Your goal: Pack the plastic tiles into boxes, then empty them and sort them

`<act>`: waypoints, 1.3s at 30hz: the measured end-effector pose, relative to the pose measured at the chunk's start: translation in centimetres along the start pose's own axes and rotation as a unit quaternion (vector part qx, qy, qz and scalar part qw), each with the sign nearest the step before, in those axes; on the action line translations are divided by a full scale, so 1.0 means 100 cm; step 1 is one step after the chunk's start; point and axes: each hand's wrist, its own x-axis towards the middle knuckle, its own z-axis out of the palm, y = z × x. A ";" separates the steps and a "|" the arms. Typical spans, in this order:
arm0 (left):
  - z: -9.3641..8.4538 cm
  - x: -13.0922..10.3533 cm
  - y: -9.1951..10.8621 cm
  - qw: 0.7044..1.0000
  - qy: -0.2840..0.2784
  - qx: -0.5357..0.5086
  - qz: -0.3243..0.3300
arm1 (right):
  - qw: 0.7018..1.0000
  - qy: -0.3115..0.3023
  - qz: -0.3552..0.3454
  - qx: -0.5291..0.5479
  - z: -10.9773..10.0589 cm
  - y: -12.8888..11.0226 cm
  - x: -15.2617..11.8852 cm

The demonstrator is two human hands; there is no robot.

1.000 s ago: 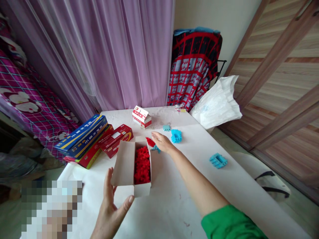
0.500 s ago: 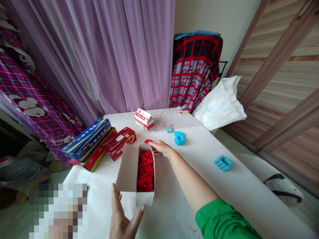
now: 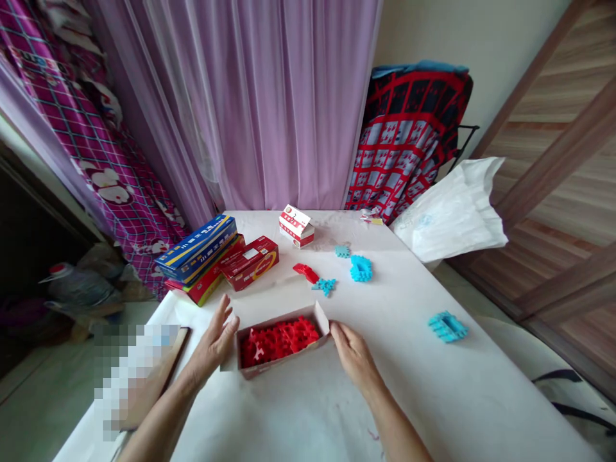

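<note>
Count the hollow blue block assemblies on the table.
2: one bright blue assembly right of the flat teal block, one paler blue assembly near the right edge of the table. Others could hide behind the stacked boxes.

Room type: home interior. Indicators: curtain [image 3: 289,109], 12 o'clock; cartoon-print cloth [image 3: 115,183], 10 o'clock; checked cloth [image 3: 409,138], 1 o'clock; wooden doors [image 3: 572,215], 3 o'clock.

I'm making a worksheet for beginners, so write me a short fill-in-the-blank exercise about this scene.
1. The open cardboard box holds ____ plastic pieces.
2. The ____ hand is at the box's right end.
3. On the table, a star-like ____ piece lies next to loose red plastic.

Missing words: red; right; blue.
</note>
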 end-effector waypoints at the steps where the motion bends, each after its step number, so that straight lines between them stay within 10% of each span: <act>1: -0.002 -0.005 0.002 1.000 0.012 -0.008 -0.015 | 1.000 0.009 -0.016 -0.008 0.000 0.000 -0.006; 6: 0.000 -0.061 -0.007 0.993 0.116 0.027 -0.022 | 0.987 0.041 -0.136 -0.075 -0.006 -0.001 -0.017; 12: 0.018 -0.107 -0.021 0.992 0.112 -0.009 -0.062 | 0.962 0.046 -0.216 -0.163 -0.003 0.003 -0.018; 18: 0.029 -0.100 -0.014 0.984 0.087 0.116 0.107 | 0.922 0.052 -0.272 -0.270 -0.004 0.001 -0.021; 24: 0.020 -0.084 -0.013 0.908 0.079 0.357 0.205 | 0.868 0.053 -0.312 -0.383 -0.009 -0.009 -0.018; 39: 0.019 -0.077 -0.013 0.901 0.068 0.382 0.195 | 0.819 0.025 -0.325 -0.471 -0.012 -0.031 -0.007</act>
